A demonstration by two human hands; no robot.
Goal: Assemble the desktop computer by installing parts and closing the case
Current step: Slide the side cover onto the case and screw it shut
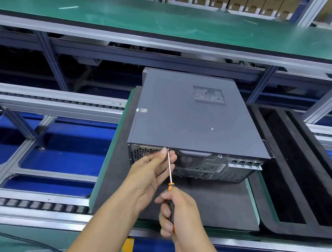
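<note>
- Lying flat on a dark mat [216,207], the grey computer case [190,120] has its side panel on and facing up, its rear panel turned toward the person; the mat sits on a green-edged pallet [252,198] on the conveyor line
- Right hand [179,209] curled round the black-and-orange handle of a screwdriver [170,170]; the shaft runs up to the top edge of the rear panel, its tip at a screw spot just above the fan grille [189,160]
- Left hand [152,172] beside the shaft, its fingertips [164,151] meeting at the tip against the case edge; whether they pinch a screw cannot be told
- One loose screw [212,129] lies on the side panel, well apart from the hands; a perforated vent [209,96] is near the far end
- A black foam tray [297,167] with long slots sits just right of the case
</note>
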